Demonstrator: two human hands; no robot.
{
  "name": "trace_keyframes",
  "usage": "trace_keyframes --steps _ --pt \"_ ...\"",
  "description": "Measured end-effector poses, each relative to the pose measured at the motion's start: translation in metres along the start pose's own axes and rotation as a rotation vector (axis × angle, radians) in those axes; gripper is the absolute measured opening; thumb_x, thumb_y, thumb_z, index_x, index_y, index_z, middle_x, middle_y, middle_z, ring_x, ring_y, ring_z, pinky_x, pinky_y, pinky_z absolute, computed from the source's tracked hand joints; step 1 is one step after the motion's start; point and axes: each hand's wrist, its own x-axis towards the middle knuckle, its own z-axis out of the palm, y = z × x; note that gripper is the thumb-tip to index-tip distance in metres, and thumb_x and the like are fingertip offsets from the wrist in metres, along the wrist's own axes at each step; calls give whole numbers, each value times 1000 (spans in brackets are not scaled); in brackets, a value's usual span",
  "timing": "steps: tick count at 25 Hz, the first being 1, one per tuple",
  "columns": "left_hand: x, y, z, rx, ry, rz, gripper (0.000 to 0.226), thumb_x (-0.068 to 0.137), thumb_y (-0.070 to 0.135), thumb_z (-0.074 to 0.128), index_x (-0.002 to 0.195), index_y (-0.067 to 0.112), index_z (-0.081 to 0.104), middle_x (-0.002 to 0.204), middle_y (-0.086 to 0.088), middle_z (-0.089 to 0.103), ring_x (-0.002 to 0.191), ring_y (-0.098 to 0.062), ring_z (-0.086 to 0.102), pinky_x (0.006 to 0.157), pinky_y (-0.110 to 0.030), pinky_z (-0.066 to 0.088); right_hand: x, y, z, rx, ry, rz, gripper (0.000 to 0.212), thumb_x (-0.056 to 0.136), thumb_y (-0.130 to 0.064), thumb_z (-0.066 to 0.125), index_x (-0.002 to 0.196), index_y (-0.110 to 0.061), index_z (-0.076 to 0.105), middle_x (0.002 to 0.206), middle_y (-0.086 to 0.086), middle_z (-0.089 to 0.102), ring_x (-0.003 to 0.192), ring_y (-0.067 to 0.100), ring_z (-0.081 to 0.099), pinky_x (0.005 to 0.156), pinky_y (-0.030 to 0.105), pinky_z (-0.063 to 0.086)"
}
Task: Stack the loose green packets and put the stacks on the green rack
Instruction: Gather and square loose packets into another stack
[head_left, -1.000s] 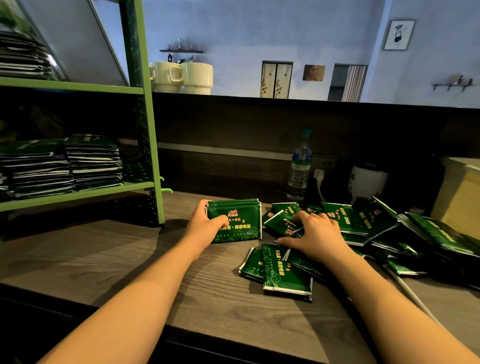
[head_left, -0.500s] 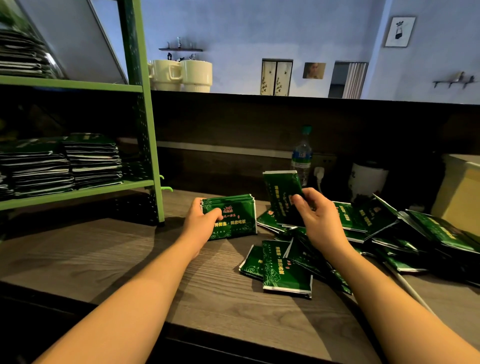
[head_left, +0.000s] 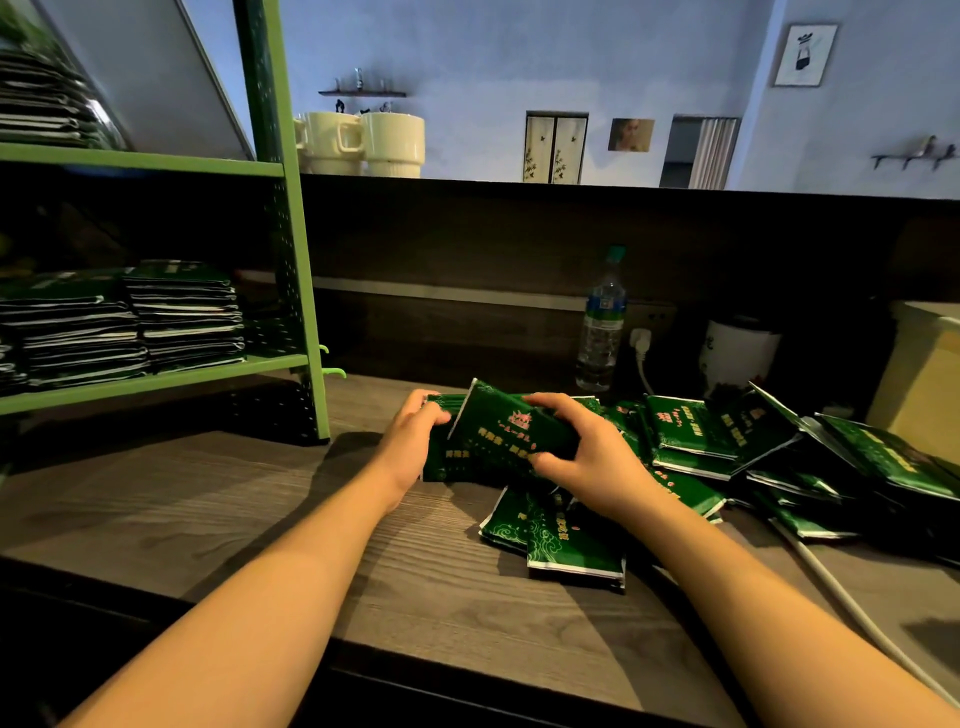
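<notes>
Now the green rack (head_left: 291, 291) stands at my left on the worktop (head_left: 218, 519) just as it did, with finished stacks (head_left: 182, 317) already on its lower shelf, and the loose heap of packets (head_left: 727, 441) is spread over the right side, with a couple more lying flat in front of me (head_left: 566, 545). What has changed is in the middle: half a second ago my right hand (head_left: 592, 457) held one packet (head_left: 514, 431) up above the heap, and it has since carried it across and is laying it, tilted, onto the small stack (head_left: 447, 462) that my left hand (head_left: 410, 441) steadies on edge. My right fingers (head_left: 550, 402) are curled over the packet's top edge with the thumb beneath, holding it; my left fingers grip the stack's left end. I judge the stack is one packet thicker once this one is squared up, but it is thin beside those on the shelf, and most of the heap is unsorted, so the trip to the rack is some way off.
</notes>
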Motion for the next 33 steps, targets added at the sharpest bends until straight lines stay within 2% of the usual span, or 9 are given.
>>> trace_keyframes --steps 3,5,8,12,16,21,25,29,33 --pt "-7 4 1 -30 -56 8 61 74 66 73 111 19 59 111 -8 70 103 -23 68 85 -43 56 -1 1 -2 -19 98 -21 52 81 -12 76 125 -33 60 108 -10 66 95 2 64 82 23 56" --pt "-4 0 1 -18 -68 37 53 70 40 88 109 19 59 106 -6 72 96 -21 71 77 -37 59 -2 -1 4 -97 108 -57 47 81 -17 78 122 -29 60 106 -11 64 92 2 62 83 25 54" --pt "-2 -2 1 34 -31 80 33 81 2 77 105 19 60 100 -8 71 94 -25 69 74 -38 60 4 -3 16 -196 102 -26 70 79 -27 79 138 -23 43 129 -3 49 116 11 52 103 30 45" --pt "-4 0 -1 29 -108 77 38 79 -5 71 106 18 58 100 -9 67 94 -24 66 76 -38 59 7 -4 19 -112 64 101 95 81 -28 78 153 -21 17 146 2 45 133 17 45 107 26 37" --pt "-2 -3 2 147 -128 86 46 77 -13 70 109 17 56 102 -6 68 99 -21 64 88 -38 55 5 -1 15 -118 53 92 82 83 -23 76 148 -26 27 136 -1 55 119 14 54 92 19 39" --pt "1 -4 3 76 -52 64 39 79 -9 71 103 19 57 102 -5 69 97 -20 66 78 -31 55 4 -4 5 -181 135 90 76 84 -40 74 147 -24 34 132 -2 57 120 15 54 95 25 42" --pt "4 -6 2 58 35 48 42 77 -10 71 106 17 57 106 -7 70 102 -23 66 88 -36 54 6 13 -21 -590 250 201 63 87 -59 60 136 -21 48 129 3 60 122 23 51 99 39 44" --pt "3 -6 2 67 44 43 42 78 -9 69 109 17 57 108 -7 69 104 -23 65 93 -40 53 -2 20 -41 -798 -7 390 80 74 -81 54 128 -22 55 127 0 60 126 25 45 105 45 35" --pt "2 -6 2 67 40 34 42 78 -9 69 110 16 57 108 -6 69 105 -23 65 96 -42 53 -4 19 -47 -877 -81 401 70 69 -80 60 110 -23 59 115 -1 59 118 24 47 105 49 34"
